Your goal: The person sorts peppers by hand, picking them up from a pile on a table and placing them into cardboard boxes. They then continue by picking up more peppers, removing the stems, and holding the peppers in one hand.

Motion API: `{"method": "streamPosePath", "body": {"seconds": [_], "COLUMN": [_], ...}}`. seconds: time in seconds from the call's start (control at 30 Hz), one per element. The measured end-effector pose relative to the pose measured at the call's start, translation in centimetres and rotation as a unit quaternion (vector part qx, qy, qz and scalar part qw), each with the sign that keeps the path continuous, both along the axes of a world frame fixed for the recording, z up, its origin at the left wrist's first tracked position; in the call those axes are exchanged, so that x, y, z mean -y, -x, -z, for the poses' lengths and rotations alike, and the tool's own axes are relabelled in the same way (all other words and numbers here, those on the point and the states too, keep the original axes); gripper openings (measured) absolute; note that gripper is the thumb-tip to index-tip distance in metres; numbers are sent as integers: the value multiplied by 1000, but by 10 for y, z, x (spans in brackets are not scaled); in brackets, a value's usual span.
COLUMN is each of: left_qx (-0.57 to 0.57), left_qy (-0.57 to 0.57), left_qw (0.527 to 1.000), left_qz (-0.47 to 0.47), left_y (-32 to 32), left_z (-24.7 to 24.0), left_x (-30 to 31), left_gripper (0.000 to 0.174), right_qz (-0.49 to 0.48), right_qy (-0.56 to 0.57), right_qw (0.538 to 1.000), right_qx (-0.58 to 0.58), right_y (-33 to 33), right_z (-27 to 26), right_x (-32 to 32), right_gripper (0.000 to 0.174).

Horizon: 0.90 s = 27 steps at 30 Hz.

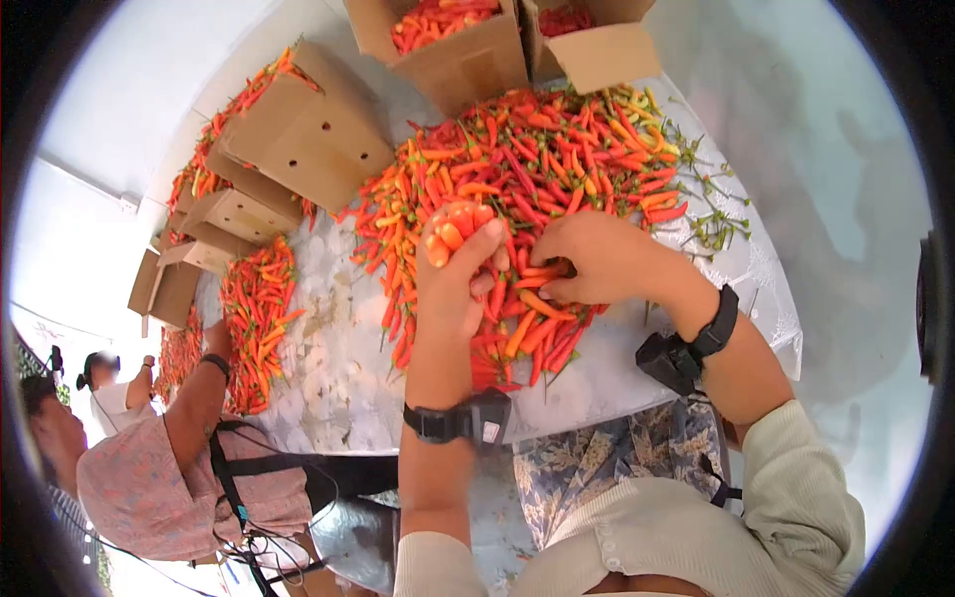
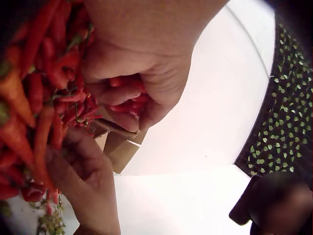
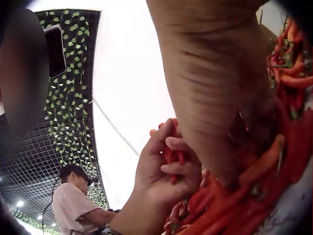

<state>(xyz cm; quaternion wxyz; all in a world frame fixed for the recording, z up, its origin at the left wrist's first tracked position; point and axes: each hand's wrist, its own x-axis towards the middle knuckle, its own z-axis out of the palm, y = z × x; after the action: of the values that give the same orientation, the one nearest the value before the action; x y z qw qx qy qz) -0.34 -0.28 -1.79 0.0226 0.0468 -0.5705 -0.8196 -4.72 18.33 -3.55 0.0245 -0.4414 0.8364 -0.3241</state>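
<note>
My left hand (image 1: 460, 284) grips a bunch of red and orange chili peppers (image 1: 453, 237), their smooth ends showing above the curled fingers. In the left wrist view the held red chilies (image 2: 128, 100) sit between fingers and palm. Just right of it, my right hand (image 1: 602, 257) reaches down into the big chili pile (image 1: 557, 149), thumb and fingers bent around an orange chili pepper (image 1: 545, 271). In the right wrist view its fingertips are hidden among the chilies. Both hands are close together over the near part of the pile.
Cardboard boxes of chilies (image 1: 308, 134) stand at the left and back (image 1: 468, 70). Loose green stems (image 1: 716, 224) lie at the right on the plastic-covered table (image 1: 328, 338). Another person (image 1: 179, 488) works at a second chili pile (image 1: 261, 328) to the left.
</note>
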Motion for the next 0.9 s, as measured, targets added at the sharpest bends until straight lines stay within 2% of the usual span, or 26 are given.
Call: {"method": "streamPosePath", "body": {"seconds": [0.13, 0.2, 0.27, 0.4, 0.47, 0.57, 0.67, 0.7, 0.8, 0.9], "left_qx": [-30, -35, -66, -136, -181, -159, -141, -135, -163, -235], "left_qy": [-1, 8, 26, 86, 125, 103, 85, 77, 177, 317], "left_qw": [999, 999, 997, 987, 975, 981, 986, 987, 969, 914], "left_qz": [-11, -13, -17, -12, -23, -30, -32, -33, -60, -95], "left_y": [1, -1, -1, 4, 5, 1, -4, -6, -2, -3], "left_z": [2, 0, 3, 17, 18, 10, 3, 1, 6, -15], "left_x": [-1, -4, -8, -9, -11, -15, -19, -21, -18, -23], "left_gripper": [31, 36, 40, 46, 46, 44, 42, 41, 37, 38], "right_qz": [93, 130, 142, 59, 55, 39, 47, 55, 72, 99], "right_qy": [150, 226, 320, 429, 418, 423, 456, 462, 490, 525], "right_qw": [984, 964, 923, 850, 840, 817, 822, 813, 793, 743], "right_qx": [-31, 56, 160, 301, 342, 390, 337, 350, 354, 403], "right_y": [4, 1, -2, -5, -3, -3, -3, -6, -7, -8], "right_z": [-9, -16, -14, -11, -7, -6, 4, -1, -4, -15], "right_x": [-1, 3, 9, 16, 17, 16, 22, 22, 19, 16], "right_gripper": [29, 29, 28, 28, 29, 28, 26, 21, 15, 23]}}
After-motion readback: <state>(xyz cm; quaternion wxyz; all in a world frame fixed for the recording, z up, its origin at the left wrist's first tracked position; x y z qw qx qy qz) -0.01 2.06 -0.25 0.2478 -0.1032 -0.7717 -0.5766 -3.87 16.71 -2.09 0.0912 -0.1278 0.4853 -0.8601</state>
